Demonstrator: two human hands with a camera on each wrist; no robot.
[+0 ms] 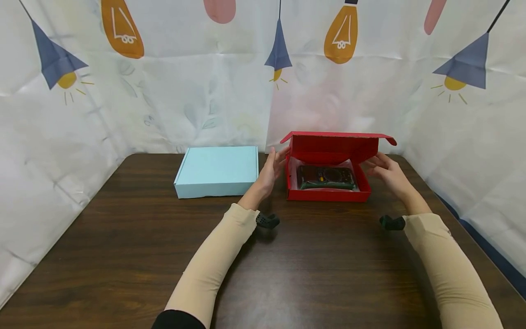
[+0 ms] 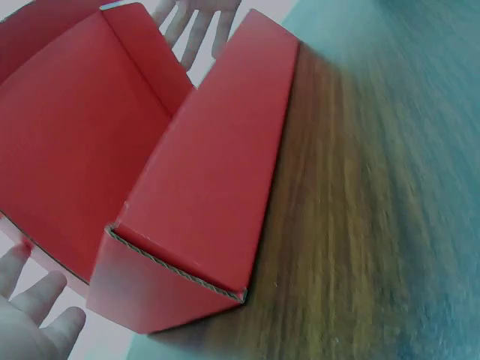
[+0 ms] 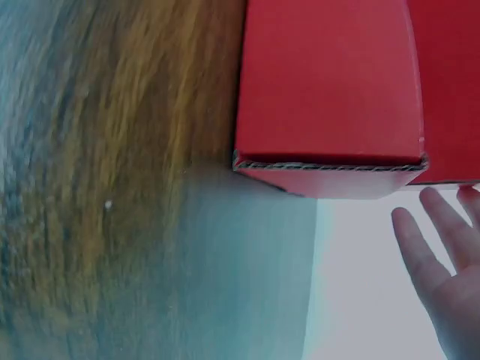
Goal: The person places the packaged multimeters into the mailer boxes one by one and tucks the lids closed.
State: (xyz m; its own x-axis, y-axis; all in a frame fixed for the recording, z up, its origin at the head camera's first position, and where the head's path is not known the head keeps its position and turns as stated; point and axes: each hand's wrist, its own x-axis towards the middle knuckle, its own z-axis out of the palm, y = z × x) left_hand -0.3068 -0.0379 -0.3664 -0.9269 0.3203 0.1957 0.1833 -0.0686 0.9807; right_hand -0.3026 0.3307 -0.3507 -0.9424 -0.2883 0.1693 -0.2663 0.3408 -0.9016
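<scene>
A red cardboard box [image 1: 328, 195] stands with its lid [image 1: 334, 148] raised at the back. Inside it, on white wrapping, lies a dark device that looks like a multimeter [image 1: 326, 177], with a dial and a clear plastic cover. My left hand [image 1: 269, 173] is at the box's left side, its fingers extended near the lid's edge. On the right side, my right hand [image 1: 388, 172] has loosely bent fingers close to the lid's lower corner. In the right wrist view the fingers [image 3: 420, 255] are spread beside the red cardboard. Whether either hand touches the box I cannot tell.
A closed light-blue box [image 1: 219, 167] sits left of my left hand on the dark wooden table [image 1: 308, 265]. Behind the table hangs a white curtain [image 1: 230, 91] printed with lamps and bulbs. Each wrist wears a small black camera [image 1: 268, 221].
</scene>
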